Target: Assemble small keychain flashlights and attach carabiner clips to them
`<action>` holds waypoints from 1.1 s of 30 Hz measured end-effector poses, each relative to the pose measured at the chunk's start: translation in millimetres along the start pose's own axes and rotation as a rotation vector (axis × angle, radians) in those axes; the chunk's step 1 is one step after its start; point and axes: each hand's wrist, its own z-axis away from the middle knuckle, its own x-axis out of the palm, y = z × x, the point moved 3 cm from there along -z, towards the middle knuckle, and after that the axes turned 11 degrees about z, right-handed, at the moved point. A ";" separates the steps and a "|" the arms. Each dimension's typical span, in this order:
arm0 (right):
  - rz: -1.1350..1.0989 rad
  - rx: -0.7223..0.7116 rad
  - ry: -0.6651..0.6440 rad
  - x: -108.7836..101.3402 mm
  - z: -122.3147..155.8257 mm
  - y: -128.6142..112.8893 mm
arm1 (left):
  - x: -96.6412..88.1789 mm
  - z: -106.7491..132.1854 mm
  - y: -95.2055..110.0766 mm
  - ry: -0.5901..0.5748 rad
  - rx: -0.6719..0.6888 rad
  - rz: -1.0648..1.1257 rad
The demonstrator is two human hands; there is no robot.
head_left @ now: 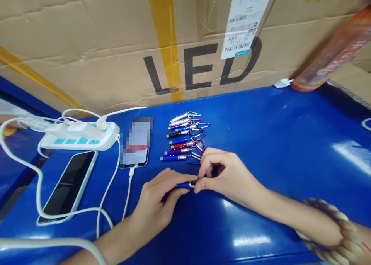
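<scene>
My left hand (158, 201) pinches the body of a small blue keychain flashlight (185, 185) just above the blue table. Meeting it from the right, my right hand (224, 174) has its fingertips closed on the flashlight's silver end; what else it holds is hidden. Just behind the hands lies a row of several mini flashlights (182, 141) in silver, blue, purple, black and red, each with a coloured carabiner clip at its right end.
A white power strip (79, 137) with cables sits at the left. In front of it lies a dark phone (68, 186), and a second phone (135, 143) is plugged into a white cable. A big cardboard box (185, 45) marked LED walls the back. An orange can (333, 52) stands at the right.
</scene>
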 end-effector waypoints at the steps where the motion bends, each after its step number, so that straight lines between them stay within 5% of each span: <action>1: 0.005 -0.041 0.047 -2.0 0.5 -1.8 | -0.5 -0.4 0.1 0.014 -0.034 0.010; 4: 0.071 -0.277 0.128 -7.5 4.1 -7.0 | -0.4 0.0 -1.2 0.022 -0.133 0.084; 7: 0.264 -0.595 0.078 -10.4 9.5 -11.3 | 1.3 1.3 -4.5 -0.006 -0.219 0.179; 10: 0.462 -0.722 0.005 -13.8 9.4 -12.2 | 3.3 1.5 -8.7 -0.047 -0.304 0.247; 15: 0.474 -0.723 -0.139 -16.3 3.2 -10.6 | 6.2 0.2 -11.6 -0.117 -0.372 0.304; 21: 0.399 -0.734 -0.156 -16.1 3.5 -8.4 | 9.9 4.3 -9.0 -0.204 -0.351 0.311; 26: 0.331 -0.662 -0.175 -10.8 5.1 -8.5 | 10.0 7.3 -8.6 -0.159 -0.237 0.219; 33: 0.087 -0.337 -0.062 2.4 7.7 -2.7 | 4.9 7.0 -6.5 0.025 -0.040 0.056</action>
